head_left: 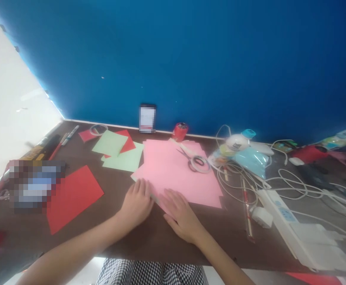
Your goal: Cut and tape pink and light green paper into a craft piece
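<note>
My left hand (137,201) lies palm down at the lower left edge of a pink paper stack (175,170), its fingers side by side and slightly bent. Flat beside it, my right hand (180,215) rests with fingers stretched over a pink sheet that slants out from the stack. A thin pale edge of that sheet shows between the two hands. What lies beneath my palms is hidden. On the stack's right part are scissors (185,153) and a clear tape roll (201,163).
Green sheets (123,158) and a red sheet (76,196) lie left. A red can-like object (180,132) stands behind the stack. Rightward are a white bottle with a blue cap (236,142), tangled cables, wrapped chopsticks (246,209) and a power strip (279,221). A blue wall rises behind.
</note>
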Tool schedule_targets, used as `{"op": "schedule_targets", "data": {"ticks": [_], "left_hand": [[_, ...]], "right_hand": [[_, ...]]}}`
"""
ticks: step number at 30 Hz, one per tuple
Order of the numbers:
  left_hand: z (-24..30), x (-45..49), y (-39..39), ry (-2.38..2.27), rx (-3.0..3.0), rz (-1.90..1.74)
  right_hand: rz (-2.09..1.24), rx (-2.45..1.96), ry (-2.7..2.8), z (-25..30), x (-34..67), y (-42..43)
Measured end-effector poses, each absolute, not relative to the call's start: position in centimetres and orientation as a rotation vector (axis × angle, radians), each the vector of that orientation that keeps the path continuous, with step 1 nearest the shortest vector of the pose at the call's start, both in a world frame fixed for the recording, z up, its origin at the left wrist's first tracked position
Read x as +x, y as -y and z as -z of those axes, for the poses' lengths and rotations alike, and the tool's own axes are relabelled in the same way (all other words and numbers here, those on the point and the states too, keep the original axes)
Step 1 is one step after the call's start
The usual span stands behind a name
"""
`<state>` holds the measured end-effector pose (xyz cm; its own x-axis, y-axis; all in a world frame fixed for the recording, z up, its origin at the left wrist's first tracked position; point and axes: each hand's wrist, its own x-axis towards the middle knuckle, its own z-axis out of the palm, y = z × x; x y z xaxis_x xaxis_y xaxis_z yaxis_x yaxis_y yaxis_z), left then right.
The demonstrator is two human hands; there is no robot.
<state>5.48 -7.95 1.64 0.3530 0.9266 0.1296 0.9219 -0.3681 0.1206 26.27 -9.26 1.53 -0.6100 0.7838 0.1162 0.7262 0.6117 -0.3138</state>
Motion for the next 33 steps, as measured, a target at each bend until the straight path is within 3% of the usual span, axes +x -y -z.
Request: {"op": "schedule_targets", "data": {"ticks": [6,25,33], "left_hand": [[0.1,6.2,9.4,-1.709,2.602,-0.189],[-1.9,3.1,4.5,-2.128,2.315,-0.127],[-5.7,-2.9,-1.3,-2.381,1.89,-0.157]], "right_hand": [[-0.226,-1.466,2.375,-0.2,26.7,9.2],[-0.413,-1.014,2.746,-4.0,24.6,8.5],[-0.346,-1.177,2.273,-2.3,22.7,3.9]]}}
